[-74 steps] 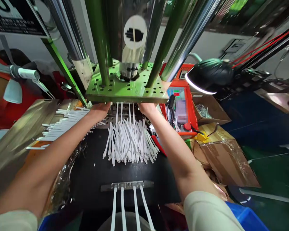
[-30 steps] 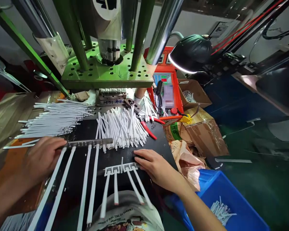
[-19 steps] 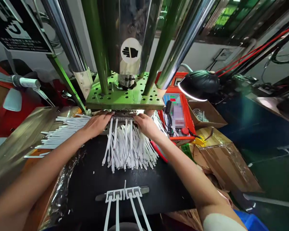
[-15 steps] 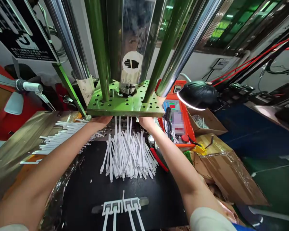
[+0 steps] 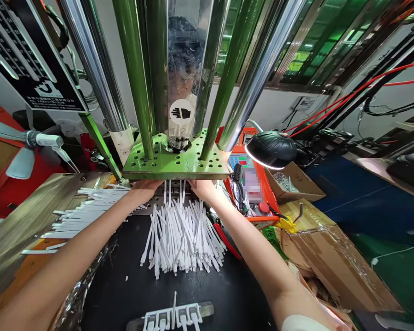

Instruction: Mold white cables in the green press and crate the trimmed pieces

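Both my arms reach forward under the green press plate (image 5: 174, 162). My left hand (image 5: 145, 186) and my right hand (image 5: 200, 187) are at the plate's front edge, and their fingers are hidden beneath it. A few white cables (image 5: 172, 191) run between the two hands and in under the plate. Just in front lies a loose pile of white cables (image 5: 182, 239) on the black mat (image 5: 124, 285). At the bottom edge lies a moulded white cable set (image 5: 174, 316) on a metal bar.
A second spread of white cables (image 5: 86, 211) lies at the left. An orange control box (image 5: 249, 184), a black lamp (image 5: 271, 149) and cardboard boxes (image 5: 331, 257) stand at the right. Red-handled pliers (image 5: 227, 241) lie beside the pile. A fan (image 5: 24, 151) is far left.
Both hands carried the bar of cables from the mat up to the press and pushed in under the green plate. The moulded set stayed on the mat. My view tilted up.
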A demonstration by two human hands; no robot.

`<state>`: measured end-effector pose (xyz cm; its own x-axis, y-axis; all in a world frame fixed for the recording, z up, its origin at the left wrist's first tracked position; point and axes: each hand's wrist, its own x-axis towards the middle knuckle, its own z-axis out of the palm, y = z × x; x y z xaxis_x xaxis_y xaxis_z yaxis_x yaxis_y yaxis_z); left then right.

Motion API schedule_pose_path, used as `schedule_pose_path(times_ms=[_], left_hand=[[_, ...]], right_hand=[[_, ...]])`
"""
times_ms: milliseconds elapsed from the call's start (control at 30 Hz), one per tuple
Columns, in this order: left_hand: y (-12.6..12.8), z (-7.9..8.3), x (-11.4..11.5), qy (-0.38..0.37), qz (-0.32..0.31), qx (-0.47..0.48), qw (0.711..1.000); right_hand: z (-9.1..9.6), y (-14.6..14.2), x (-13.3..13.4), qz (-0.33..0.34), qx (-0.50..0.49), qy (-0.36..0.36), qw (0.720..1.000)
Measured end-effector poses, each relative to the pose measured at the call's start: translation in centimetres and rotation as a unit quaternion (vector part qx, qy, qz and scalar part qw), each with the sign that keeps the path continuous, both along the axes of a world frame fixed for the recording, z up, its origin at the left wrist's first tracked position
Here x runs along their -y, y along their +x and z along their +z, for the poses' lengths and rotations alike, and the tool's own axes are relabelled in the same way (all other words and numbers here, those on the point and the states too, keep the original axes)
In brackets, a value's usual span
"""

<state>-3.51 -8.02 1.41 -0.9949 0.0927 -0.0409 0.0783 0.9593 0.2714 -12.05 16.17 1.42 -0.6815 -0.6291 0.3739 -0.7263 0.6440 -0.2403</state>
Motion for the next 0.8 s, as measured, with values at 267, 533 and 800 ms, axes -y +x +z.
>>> schedule_pose_path(times_ms=[267,533,800], left_hand=[[0.2,0.6,-0.9,-0.085,-0.017,-0.005,0.996],[5.2,1.6,-3.2,-0.081,-0.048,-0.065,0.993],[31.1,-3.8,-2.2,-0.076,-0.151,-0.229,0.959]], right_hand=[[1.1,1.9,1.3,-0.032,-0.005,0.023,0.999],[1.8,7.5,-2.3,-0.001,-0.03,0.058,0.998],[-5.0,25.6,-18.6,0.061,0.025,-0.005,0.998]])
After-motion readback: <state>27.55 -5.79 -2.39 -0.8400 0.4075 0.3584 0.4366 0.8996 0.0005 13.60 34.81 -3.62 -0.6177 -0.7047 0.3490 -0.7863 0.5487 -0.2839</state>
